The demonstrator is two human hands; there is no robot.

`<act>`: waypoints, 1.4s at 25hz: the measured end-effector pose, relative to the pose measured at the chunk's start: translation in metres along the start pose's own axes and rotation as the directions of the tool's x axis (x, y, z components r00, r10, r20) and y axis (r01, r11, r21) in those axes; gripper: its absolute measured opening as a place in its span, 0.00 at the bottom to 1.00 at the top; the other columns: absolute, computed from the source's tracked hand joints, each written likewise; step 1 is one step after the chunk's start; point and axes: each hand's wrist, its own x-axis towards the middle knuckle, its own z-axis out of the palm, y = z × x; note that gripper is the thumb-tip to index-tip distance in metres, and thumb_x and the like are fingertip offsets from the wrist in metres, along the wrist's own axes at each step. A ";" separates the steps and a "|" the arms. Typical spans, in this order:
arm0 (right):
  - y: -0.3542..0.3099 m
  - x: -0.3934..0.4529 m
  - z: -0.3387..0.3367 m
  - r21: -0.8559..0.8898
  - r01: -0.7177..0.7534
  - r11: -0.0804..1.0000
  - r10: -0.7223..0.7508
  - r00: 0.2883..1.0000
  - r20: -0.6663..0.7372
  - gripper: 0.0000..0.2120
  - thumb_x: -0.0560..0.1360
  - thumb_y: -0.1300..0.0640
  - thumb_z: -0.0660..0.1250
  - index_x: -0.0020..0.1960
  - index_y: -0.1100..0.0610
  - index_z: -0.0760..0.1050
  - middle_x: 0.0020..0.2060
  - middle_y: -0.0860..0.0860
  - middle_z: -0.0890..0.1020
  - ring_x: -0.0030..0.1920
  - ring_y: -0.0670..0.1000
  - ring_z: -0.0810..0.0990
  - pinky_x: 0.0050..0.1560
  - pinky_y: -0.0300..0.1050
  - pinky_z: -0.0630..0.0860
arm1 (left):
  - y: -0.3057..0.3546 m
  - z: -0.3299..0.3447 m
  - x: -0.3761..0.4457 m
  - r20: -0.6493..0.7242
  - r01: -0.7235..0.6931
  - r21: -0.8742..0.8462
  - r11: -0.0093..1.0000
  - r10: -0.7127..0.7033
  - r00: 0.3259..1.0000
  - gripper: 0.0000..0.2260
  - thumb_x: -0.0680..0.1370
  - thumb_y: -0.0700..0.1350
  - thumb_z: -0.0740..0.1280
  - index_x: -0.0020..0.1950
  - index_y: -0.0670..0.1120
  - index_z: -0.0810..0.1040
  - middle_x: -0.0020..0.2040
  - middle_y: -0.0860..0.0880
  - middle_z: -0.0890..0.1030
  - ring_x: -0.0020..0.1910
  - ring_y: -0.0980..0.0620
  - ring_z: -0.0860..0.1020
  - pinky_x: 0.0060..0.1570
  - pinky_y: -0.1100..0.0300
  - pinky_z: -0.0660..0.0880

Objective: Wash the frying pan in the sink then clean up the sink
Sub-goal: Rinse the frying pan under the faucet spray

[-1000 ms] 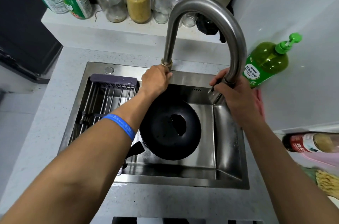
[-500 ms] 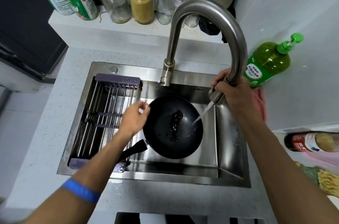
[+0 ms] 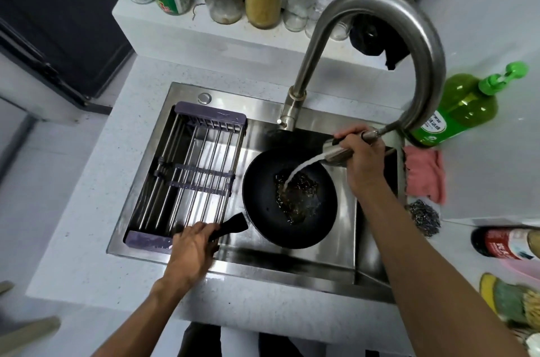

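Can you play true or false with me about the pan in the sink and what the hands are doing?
1. Water pours into the frying pan. True.
2. The left hand holds a sponge. False: it grips the pan's handle.
3. The right hand holds the pulled-out spray head. True.
4. The pan sits on the drying rack. False: it sits beside the rack, in the sink.

Left hand (image 3: 191, 248) moved from the faucet base to the frying pan (image 3: 289, 199), now gripping its handle (image 3: 226, 228) at the sink's near edge. Spray head (image 3: 336, 152) pulled out of the spout in the right hand (image 3: 362, 158). Water stream (image 3: 301, 168) now striking the pan's dark residue (image 3: 296, 196).
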 end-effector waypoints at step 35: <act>-0.025 -0.017 -0.019 -0.562 -0.082 0.823 0.273 0.925 0.264 0.11 0.71 0.58 0.77 0.53 0.54 0.83 0.42 0.53 0.87 0.45 0.50 0.87 0.45 0.44 0.84 | 0.009 0.003 0.001 -0.004 0.103 0.003 0.995 -0.103 0.995 0.25 0.73 0.38 0.69 0.65 0.59 0.71 0.57 0.56 0.76 0.49 0.58 0.67 0.52 0.60 0.61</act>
